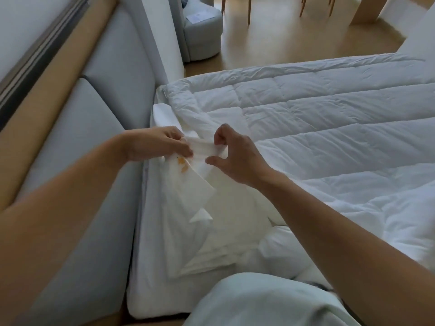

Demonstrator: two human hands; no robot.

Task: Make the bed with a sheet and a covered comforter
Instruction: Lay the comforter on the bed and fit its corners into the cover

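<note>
Head view, hands (154, 144) (236, 157) pinching cloth strip (204, 147) sideways

Comforter (329, 128) on bed, headboard (113, 109) left, armchair (202, 31) behind.

Pale armchair (203, 38), wooden chair legs (249, 10), wood floor (294, 41)

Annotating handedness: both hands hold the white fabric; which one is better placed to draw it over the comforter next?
Right, likely. The right hand pinches the white fabric on the side where the comforter lies; the left hand sits by the headboard.
</note>
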